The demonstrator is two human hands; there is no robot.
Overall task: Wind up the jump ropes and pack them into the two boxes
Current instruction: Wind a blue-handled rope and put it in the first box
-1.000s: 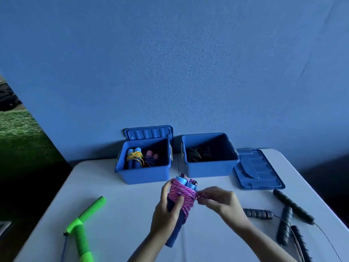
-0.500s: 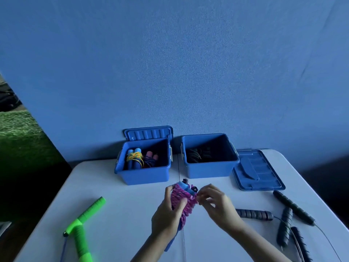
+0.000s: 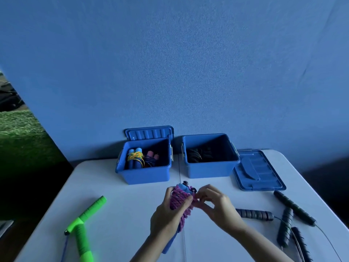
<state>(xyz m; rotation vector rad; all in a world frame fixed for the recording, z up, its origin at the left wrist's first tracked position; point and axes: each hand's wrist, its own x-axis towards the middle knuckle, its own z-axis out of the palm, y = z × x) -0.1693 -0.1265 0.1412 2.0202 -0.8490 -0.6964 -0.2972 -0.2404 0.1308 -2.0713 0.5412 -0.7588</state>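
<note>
Judging by the layout, packing is partly done: the left box [image 3: 144, 167] holds two wound ropes, the right box [image 3: 210, 161] a dark coil, while the left hand [image 3: 167, 214] grips the pink rope bundle [image 3: 180, 201] above the table and the right hand [image 3: 215, 207] pinches its loose end. Still unwound on the white table [image 3: 122, 214], before a blue backdrop [image 3: 188, 63], lie the green-handled rope [image 3: 83, 224] and black-handled ropes [image 3: 287, 218]; both lids are off.

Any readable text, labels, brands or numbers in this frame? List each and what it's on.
None readable. No print or label shows on the boxes, the lids, the green handles or the black handles. The pink rope bundle bears only a woven pattern.
</note>
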